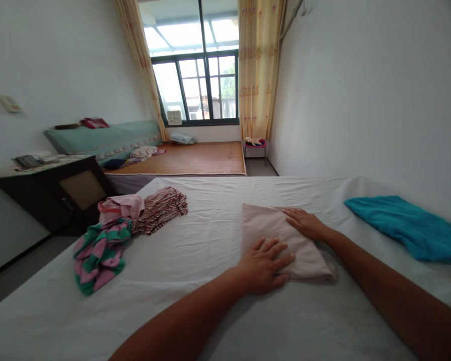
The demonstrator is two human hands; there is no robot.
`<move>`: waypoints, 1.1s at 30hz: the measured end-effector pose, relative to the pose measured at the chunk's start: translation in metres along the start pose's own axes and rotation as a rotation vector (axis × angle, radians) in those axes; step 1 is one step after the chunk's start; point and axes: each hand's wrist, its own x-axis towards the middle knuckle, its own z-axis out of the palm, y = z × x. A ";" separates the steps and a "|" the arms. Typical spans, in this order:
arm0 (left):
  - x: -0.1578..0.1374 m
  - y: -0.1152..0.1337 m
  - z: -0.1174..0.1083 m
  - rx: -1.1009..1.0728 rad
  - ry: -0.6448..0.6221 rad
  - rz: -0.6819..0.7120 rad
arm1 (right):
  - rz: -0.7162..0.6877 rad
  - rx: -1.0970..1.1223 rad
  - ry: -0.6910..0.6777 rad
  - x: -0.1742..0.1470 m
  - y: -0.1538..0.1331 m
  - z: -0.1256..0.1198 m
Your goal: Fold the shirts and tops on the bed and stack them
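A pale pink garment, folded into a flat, roughly rectangular bundle, lies on the white sheet. My left hand rests flat on its near left part, fingers spread. On its far right side lies my right hand, palm down with the fingers stretched out. Neither hand grips the cloth. Parts of the garment are hidden under both hands, so its exact kind cannot be made out.
To the left lie a striped garment, a light pink cloth and a green-and-pink garment. A blue folded cloth lies at the right near the wall. Beyond are another bed, a dark cabinet and a small stool.
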 end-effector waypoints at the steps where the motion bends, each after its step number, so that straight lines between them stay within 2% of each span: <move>1: 0.002 -0.001 -0.001 -0.016 0.011 -0.003 | 0.039 -0.029 0.050 -0.003 0.000 0.000; 3: 0.008 -0.005 -0.003 -0.060 0.059 -0.036 | 0.061 -0.075 0.159 -0.009 -0.010 -0.003; 6: 0.023 -0.021 -0.009 -0.073 0.188 -0.162 | -0.067 -0.055 0.251 -0.017 -0.041 -0.011; 8: 0.032 -0.036 -0.010 -0.011 0.229 -0.251 | -0.153 -0.001 0.235 -0.022 -0.065 -0.012; 12: 0.037 -0.065 0.000 0.088 0.136 -0.405 | -0.187 0.067 0.125 -0.027 -0.090 -0.006; 16: 0.029 -0.078 0.007 0.074 0.092 -0.475 | -0.126 0.095 0.063 -0.027 -0.073 -0.003; 21: 0.026 -0.077 0.004 0.047 0.068 -0.493 | -0.022 0.103 0.079 -0.018 -0.035 0.000; 25: 0.025 -0.079 0.004 0.039 0.059 -0.503 | 0.024 0.080 0.074 -0.013 -0.022 0.007; 30: 0.022 -0.081 0.006 0.036 0.061 -0.499 | 0.045 0.024 0.134 -0.020 -0.037 -0.005; 33: 0.021 -0.082 0.006 0.038 0.071 -0.493 | -0.111 0.093 0.118 -0.029 -0.065 -0.020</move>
